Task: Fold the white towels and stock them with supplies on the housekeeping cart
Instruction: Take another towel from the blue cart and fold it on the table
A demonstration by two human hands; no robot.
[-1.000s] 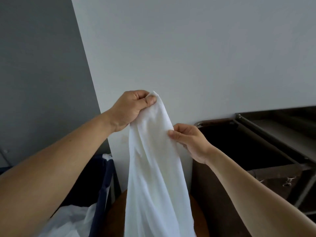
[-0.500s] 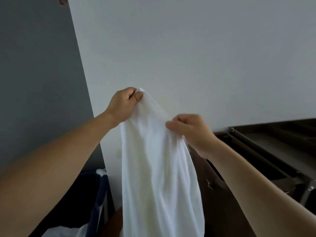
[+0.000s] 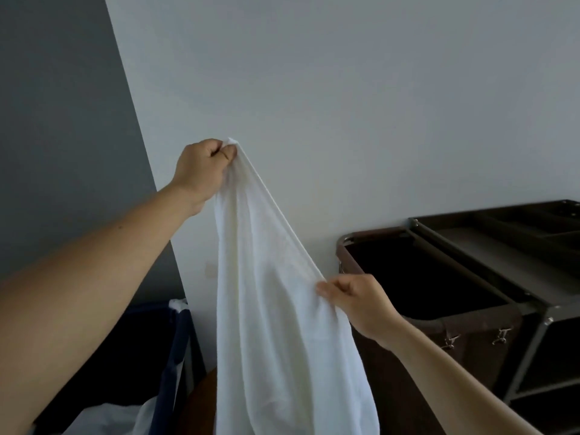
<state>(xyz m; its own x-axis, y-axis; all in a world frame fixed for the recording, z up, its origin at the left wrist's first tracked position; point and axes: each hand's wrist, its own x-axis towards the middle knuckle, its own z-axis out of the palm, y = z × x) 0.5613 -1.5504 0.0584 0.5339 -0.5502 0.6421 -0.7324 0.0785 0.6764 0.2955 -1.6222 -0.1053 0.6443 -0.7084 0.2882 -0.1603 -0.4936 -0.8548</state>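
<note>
Head view:
- Versus half a second ago: hands are spreading apart. Left hand (image 3: 201, 171) is sitting higher, and right hand (image 3: 354, 301) is now lower and further right along the same hem. The cart (image 3: 530, 350) is showing more of itself.
- White towel (image 3: 276, 309) is hanging in mid-air in front of the pale wall (image 3: 345, 89), well clear of the cart. The hem between the two hands is pulling into a straight, taut line, and the rest is draping in soft vertical folds. The fabric is thin and matte, with a fine weave.
- Left fingers (image 3: 230, 151) are curling in, pinching the top corner against the thumb. Right fingers (image 3: 345, 282) are curling round the hem, with the thumb pressing on the front face.
- The cart is sitting at the right: a dark metal frame, a divided top tray and a brown fabric bag (image 3: 470, 337) hanging open from clips.
- A blue hamper (image 3: 169, 356) at lower left is holding white linen (image 3: 103, 419).
- The towel's lower end is running out of frame. The bag interior is too dark to read. A brown curved surface (image 3: 204, 403) behind the towel is mostly hidden; can't tell what it is.
</note>
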